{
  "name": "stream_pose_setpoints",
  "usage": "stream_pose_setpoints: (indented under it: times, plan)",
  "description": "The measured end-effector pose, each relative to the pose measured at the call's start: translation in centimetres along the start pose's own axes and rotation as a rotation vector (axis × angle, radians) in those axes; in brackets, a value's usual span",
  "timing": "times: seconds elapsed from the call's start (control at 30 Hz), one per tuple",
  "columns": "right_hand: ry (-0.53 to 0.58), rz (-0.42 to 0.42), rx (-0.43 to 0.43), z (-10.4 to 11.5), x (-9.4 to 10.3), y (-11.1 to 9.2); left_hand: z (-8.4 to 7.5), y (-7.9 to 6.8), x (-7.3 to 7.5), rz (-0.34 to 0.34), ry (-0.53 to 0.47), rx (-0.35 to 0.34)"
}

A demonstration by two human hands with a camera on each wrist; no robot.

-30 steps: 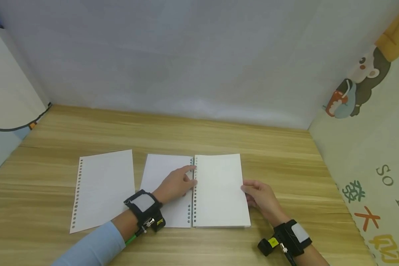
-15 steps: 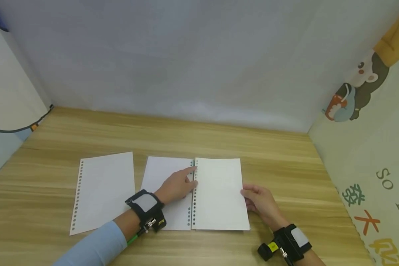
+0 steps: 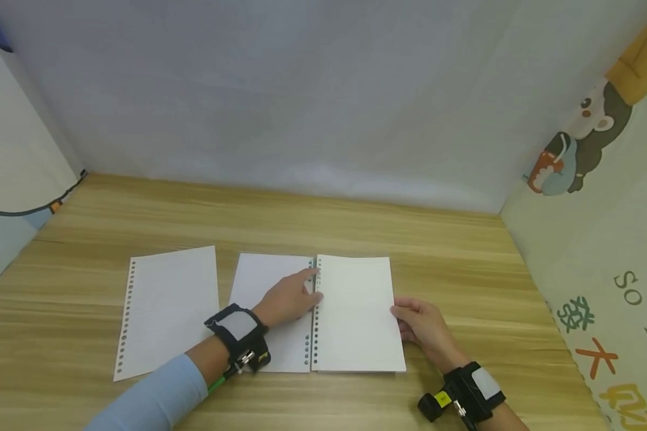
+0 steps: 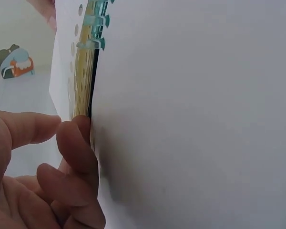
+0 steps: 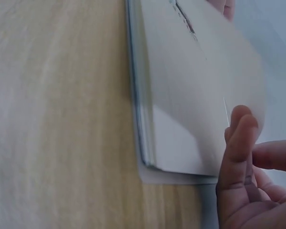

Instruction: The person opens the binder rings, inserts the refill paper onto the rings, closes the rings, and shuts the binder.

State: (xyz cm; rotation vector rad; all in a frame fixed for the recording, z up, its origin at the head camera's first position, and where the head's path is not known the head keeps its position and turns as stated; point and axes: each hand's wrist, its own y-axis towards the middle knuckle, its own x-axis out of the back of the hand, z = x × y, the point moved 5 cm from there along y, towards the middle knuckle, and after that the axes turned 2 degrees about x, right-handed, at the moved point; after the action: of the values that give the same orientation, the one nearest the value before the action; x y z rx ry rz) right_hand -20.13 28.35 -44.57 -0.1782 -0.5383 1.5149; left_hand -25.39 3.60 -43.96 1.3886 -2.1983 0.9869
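Observation:
A loose-leaf notebook lies spread out in the head view, its left side a white page [image 3: 272,353] and its right side a stack under a cream sheet [image 3: 356,317] with punched holes. My left hand [image 3: 286,299] reaches across the left page and pinches the sheet's punched edge beside the binding. Clear greenish rings [image 4: 97,20] stand apart there in the left wrist view, next to the holes. With thumb and fingers, my right hand [image 3: 423,326] holds the sheet's outer edge. The right wrist view shows that edge lifted off the pages [image 5: 176,129] beneath.
A separate white punched sheet [image 3: 172,299] lies left of the notebook, its holes along the left edge. The wooden table [image 3: 302,209] ends at a pale wall behind. Another wall with cartoon prints [image 3: 555,161] rises on the right.
The cream sheet's bottom edge has shifted slightly against the stack beneath. Both hands keep nearly the same places, and the head view has tilted a little.

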Motion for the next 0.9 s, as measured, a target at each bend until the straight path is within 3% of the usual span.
stream_pose_setpoints:
  times: [0.4, 0.9]
  plan:
    - [0.024, 0.018, 0.0, -0.1, 0.0, -0.1, -0.2, 1.6, 0.1, 0.012, 0.087, 0.05]
    - [0.035, 0.013, 0.01, 0.1, 0.1, -0.4, -0.8, 1.0, 0.3, -0.028, 0.133, 0.0]
